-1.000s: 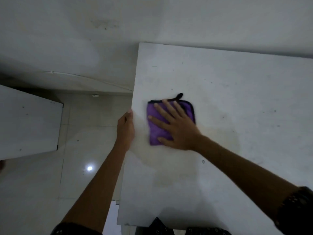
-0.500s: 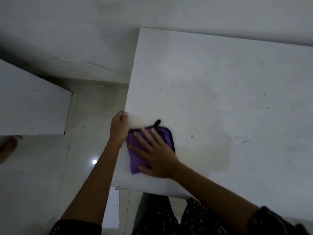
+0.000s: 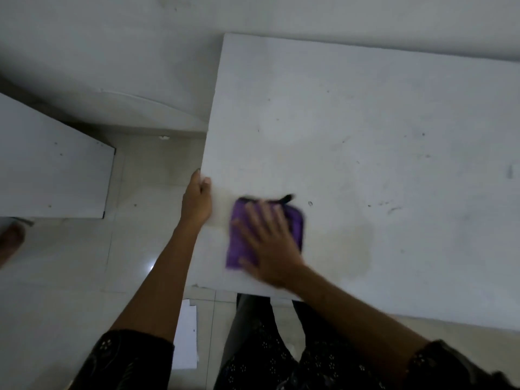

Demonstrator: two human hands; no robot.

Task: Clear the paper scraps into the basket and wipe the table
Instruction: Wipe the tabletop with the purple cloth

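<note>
Far left: a second white table [image 3: 50,170], well apart. Grips the left edge of the table [image 3: 365,108] with the left hand [image 3: 197,202], fingers curled round that edge. Just right of it, presses the purple cloth [image 3: 238,240] flat on the table near the near-left corner with the right hand [image 3: 271,246], fingers straight and spread, blurred, curled round nothing. Further right, just beside the cloth, a faint damp patch [image 3: 351,249].

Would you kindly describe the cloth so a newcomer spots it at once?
On the big white table, look near its front left corner. The right hand presses a small purple cloth there. It alone is coloured, with black trim and a loop.
</note>
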